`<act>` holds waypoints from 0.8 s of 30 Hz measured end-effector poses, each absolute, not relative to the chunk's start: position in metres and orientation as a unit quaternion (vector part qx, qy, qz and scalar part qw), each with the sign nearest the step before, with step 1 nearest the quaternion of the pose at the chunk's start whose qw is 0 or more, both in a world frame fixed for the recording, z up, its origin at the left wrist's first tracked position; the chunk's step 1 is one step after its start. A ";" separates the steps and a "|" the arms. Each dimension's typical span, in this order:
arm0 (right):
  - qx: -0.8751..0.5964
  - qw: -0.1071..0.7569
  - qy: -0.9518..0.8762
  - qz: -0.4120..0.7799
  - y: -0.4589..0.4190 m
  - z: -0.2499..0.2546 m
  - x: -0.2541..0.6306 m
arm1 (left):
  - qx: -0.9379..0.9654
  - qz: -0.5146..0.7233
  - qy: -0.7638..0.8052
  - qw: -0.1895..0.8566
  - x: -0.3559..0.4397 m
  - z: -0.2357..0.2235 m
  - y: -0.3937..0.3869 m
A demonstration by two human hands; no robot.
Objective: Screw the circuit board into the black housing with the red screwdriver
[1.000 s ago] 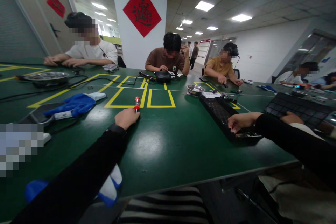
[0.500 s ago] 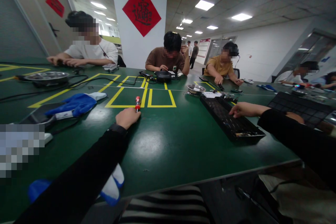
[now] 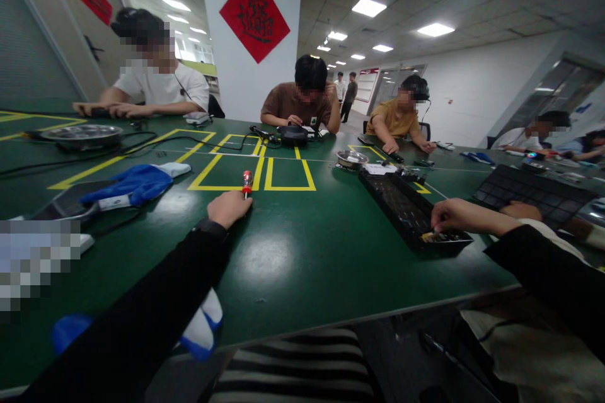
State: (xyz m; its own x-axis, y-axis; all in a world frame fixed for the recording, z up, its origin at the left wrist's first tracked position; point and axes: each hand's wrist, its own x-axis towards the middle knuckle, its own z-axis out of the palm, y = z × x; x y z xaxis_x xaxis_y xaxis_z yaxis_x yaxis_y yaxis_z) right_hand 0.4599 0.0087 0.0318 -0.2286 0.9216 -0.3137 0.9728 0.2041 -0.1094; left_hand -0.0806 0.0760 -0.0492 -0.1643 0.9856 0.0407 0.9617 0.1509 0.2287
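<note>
Just moved the right hand [image 3: 460, 215] from midway along the right long edge of the open black case [image 3: 388, 198] to its near end, inside the near right corner. Now bending the right fingers close together over small brownish bits [image 3: 440, 238] at that end; cannot tell about any hold on a piece. Keeping the left hand [image 3: 229, 209] in much the same spot, well apart from the case, toward the middle of the surface [image 3: 321, 277]. Gripping a screwdriver [image 3: 247, 181] there in closed left fingers by the shaft, with the red handle uppermost. Resting on the right part of the surface: the case, with its near end toward the near edge. Apparently busy with the case's contents, not the screwdriver.
</note>
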 end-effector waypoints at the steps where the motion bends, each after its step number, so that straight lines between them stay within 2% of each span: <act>1: 0.617 0.097 0.767 -0.145 0.009 0.035 0.459 | 0.642 0.100 0.758 0.060 -0.081 -0.050 0.077; 6: 0.605 0.083 0.768 -0.194 0.018 0.050 0.466 | 0.644 0.087 0.757 0.069 -0.084 -0.054 0.084; 9: 0.634 -0.028 0.758 -0.153 0.028 0.056 0.472 | 0.645 0.087 0.756 0.067 -0.085 -0.055 0.086; 11: 0.668 -0.118 0.731 -0.072 0.035 0.056 0.476 | 0.645 0.087 0.756 0.068 -0.086 -0.056 0.087; 12: 0.685 -0.133 0.716 -0.029 0.038 0.054 0.477 | 0.645 0.086 0.756 0.069 -0.086 -0.056 0.087; 15: 0.711 -0.058 0.700 0.021 0.040 0.044 0.478 | 0.643 0.085 0.758 0.069 -0.086 -0.056 0.087; 19: 0.688 0.096 0.715 -0.079 0.029 0.021 0.471 | 0.640 0.087 0.760 0.070 -0.085 -0.056 0.086; 21: 0.686 0.128 0.711 -0.088 0.023 0.011 0.466 | 0.639 0.087 0.761 0.069 -0.085 -0.056 0.086; 24: 0.703 0.125 0.697 -0.054 0.018 0.003 0.463 | 0.639 0.091 0.762 0.060 -0.084 -0.057 0.086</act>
